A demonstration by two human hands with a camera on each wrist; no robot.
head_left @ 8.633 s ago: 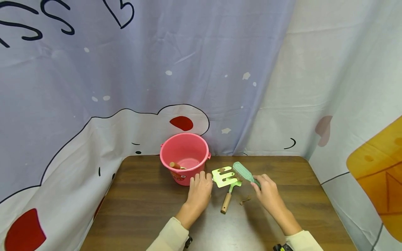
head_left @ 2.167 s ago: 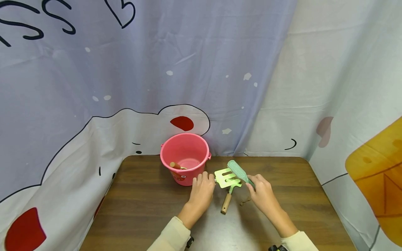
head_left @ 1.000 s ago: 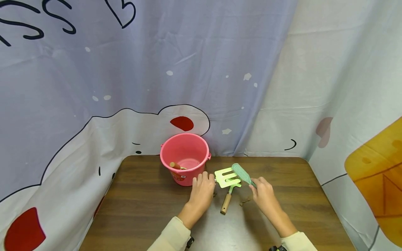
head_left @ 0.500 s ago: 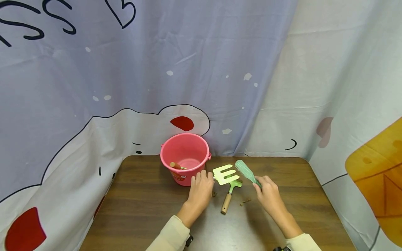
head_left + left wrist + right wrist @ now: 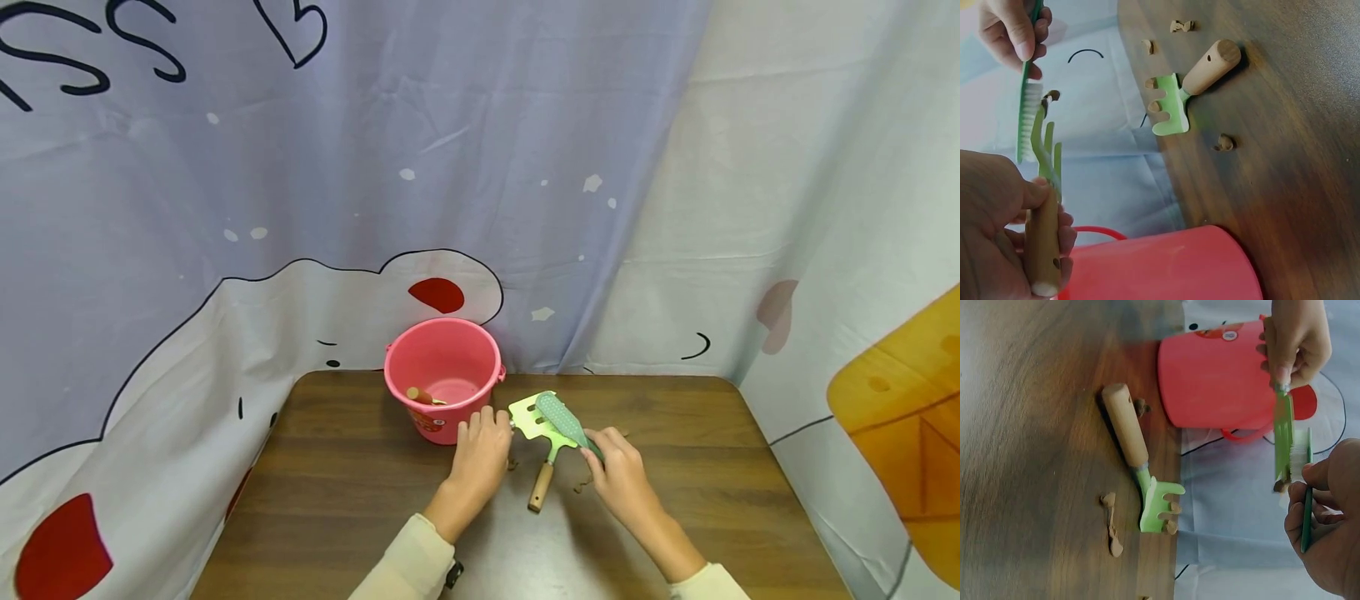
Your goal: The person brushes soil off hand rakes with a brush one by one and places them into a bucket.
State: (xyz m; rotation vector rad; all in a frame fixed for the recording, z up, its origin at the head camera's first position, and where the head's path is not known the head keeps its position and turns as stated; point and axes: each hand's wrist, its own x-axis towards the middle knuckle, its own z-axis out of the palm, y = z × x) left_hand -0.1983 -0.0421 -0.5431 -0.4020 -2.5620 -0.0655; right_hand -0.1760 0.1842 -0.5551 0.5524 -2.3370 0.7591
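My left hand (image 5: 480, 454) grips the wooden handle of a hand fork (image 5: 1041, 250), its green tines held above the table. A brown clump (image 5: 1281, 486) clings at the tine tips. My right hand (image 5: 621, 475) holds a green brush (image 5: 561, 418) by its handle, and its white bristles (image 5: 1299, 453) lie against the fork's tines. Below both hands, a small rake (image 5: 541, 487) with a green head and wooden handle rests on the table. Two brown bits (image 5: 1171, 527) sit at the rake's teeth.
A pink bucket (image 5: 450, 427) stands beside my left hand, with a wooden-handled tool (image 5: 420, 395) inside. Brown crumbs (image 5: 1227, 142) and a longer brown piece (image 5: 1111, 522) lie on the table around the rake. A printed curtain (image 5: 480, 167) hangs behind the table (image 5: 337, 500).
The brush has swept to and fro, and now moved left over the fork. Brown clumps seen on the tines earlier have partly come off; a new bit lies near my left hand.
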